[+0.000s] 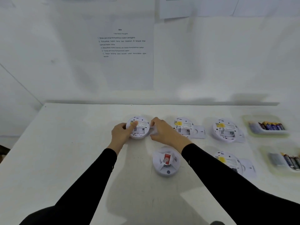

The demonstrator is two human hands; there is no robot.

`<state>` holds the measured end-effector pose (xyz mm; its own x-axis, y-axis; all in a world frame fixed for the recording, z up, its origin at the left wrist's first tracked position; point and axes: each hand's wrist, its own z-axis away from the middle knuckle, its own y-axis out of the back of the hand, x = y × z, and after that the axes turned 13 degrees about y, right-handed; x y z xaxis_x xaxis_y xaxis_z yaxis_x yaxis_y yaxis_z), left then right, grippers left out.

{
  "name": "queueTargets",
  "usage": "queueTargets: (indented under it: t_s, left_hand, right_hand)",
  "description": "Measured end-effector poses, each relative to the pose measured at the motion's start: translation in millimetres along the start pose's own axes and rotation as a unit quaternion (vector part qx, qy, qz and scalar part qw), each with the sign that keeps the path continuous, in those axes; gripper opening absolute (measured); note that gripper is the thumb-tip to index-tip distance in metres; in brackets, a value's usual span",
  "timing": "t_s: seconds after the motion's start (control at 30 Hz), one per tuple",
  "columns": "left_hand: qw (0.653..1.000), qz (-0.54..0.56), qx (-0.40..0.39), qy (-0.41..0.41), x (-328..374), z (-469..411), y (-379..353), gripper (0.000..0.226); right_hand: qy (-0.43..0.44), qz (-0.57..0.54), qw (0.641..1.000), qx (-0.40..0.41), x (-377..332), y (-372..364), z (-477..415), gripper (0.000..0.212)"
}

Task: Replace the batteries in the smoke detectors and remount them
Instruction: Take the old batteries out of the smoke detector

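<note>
A white round smoke detector [140, 128] lies back side up at the far middle of the white table [65, 151], its battery bay open. My left hand [121, 133] grips its left rim, thumb on the yellow label. My right hand [164, 131] holds a small white cover piece [153, 129] right next to the detector's right edge. Three more detectors lie back side up: one [183, 127] behind my right wrist, one [225, 129] further right, one [227, 161] near my right forearm. A fifth detector [166, 161] sits face up with a red sticker.
Loose white battery covers [200, 131] lie beside the right-hand detectors. Two shallow trays hold several batteries: the far one [267, 126] and the near one [285, 159] at the right edge. A printed instruction sheet [122, 44] hangs on the wall behind the table.
</note>
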<state>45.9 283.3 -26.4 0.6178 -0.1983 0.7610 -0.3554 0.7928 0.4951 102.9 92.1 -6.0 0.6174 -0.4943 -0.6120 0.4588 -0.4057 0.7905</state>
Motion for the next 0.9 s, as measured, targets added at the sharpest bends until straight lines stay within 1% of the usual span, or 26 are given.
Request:
queueTargets:
  t_s: [0.07,0.13,0.17,0.2,0.23,0.3,0.33,0.37,0.4,0.47,0.5,0.57,0.63,0.7,0.73,0.77,0.8,0.83,0.87,0.9]
  left_hand:
    - [1.000,-0.028,0.008,-0.009,1,0,1,0.046]
    - [0.999,-0.029,0.008,-0.027,0,0,1,0.038]
    - [0.999,-0.024,0.018,-0.037,-1,1,1,0.038]
    - [0.997,-0.031,0.039,-0.054,-2,4,0,0.043]
    - [0.993,-0.049,0.066,-0.085,-3,9,-2,0.049]
    - [0.968,-0.082,0.108,-0.209,-7,27,-15,0.055]
    - [0.954,-0.097,0.109,-0.263,-11,39,-23,0.057]
    - [0.940,-0.114,0.093,-0.306,-16,53,-32,0.060]
    - [0.933,-0.144,0.047,-0.326,-23,69,-41,0.066]
    - [0.921,-0.220,-0.054,-0.316,-33,94,-58,0.085]
    - [0.915,-0.252,-0.083,-0.303,-40,99,-66,0.094]
    - [0.907,-0.285,-0.099,-0.295,-45,103,-76,0.105]
    - [0.907,-0.280,-0.111,-0.295,-45,101,-79,0.107]
    - [0.930,-0.222,-0.152,-0.252,-30,108,-72,0.100]
    - [0.945,-0.162,-0.189,-0.210,-19,115,-67,0.090]
    - [0.954,-0.090,-0.233,-0.167,-7,122,-62,0.079]
    - [0.952,-0.010,-0.278,-0.127,5,131,-60,0.069]
    - [0.938,0.080,-0.325,-0.092,16,137,-60,0.063]
    - [0.906,0.182,-0.377,-0.060,25,144,-61,0.063]
    - [0.857,0.282,-0.431,-0.026,32,150,-65,0.066]
  right_hand:
    - [0.011,-0.024,0.999,0.041,-4,4,15,0.027]
    - [0.012,-0.081,0.994,0.076,-5,5,37,0.020]
    - [0.005,-0.105,0.990,0.089,-6,4,49,0.017]
    - [-0.009,-0.125,0.987,0.102,-7,2,61,0.014]
    - [-0.024,-0.142,0.982,0.120,-7,0,75,0.012]
    - [-0.061,-0.169,0.969,0.170,-10,-4,100,0.015]
    - [-0.084,-0.177,0.961,0.194,-10,-6,112,0.017]
    - [-0.109,-0.188,0.954,0.208,-9,-10,121,0.019]
    - [-0.136,-0.201,0.946,0.215,-7,-13,128,0.020]
    - [-0.178,-0.230,0.931,0.222,-5,-20,136,0.022]
    - [-0.190,-0.251,0.922,0.225,-4,-22,137,0.022]
    - [-0.201,-0.310,0.903,0.220,-5,-25,139,0.023]
    - [-0.205,-0.365,0.881,0.219,-11,-19,141,0.025]
    - [-0.184,-0.390,0.866,0.253,-16,-5,145,0.026]
    - [-0.166,-0.391,0.863,0.274,-17,3,147,0.026]
    - [-0.145,-0.383,0.865,0.288,-18,12,149,0.025]
    - [-0.125,-0.364,0.875,0.294,-19,20,152,0.023]
    - [-0.106,-0.342,0.887,0.292,-19,29,156,0.022]
    - [-0.084,-0.319,0.900,0.286,-20,36,160,0.023]
    - [-0.059,-0.298,0.911,0.279,-22,43,165,0.027]
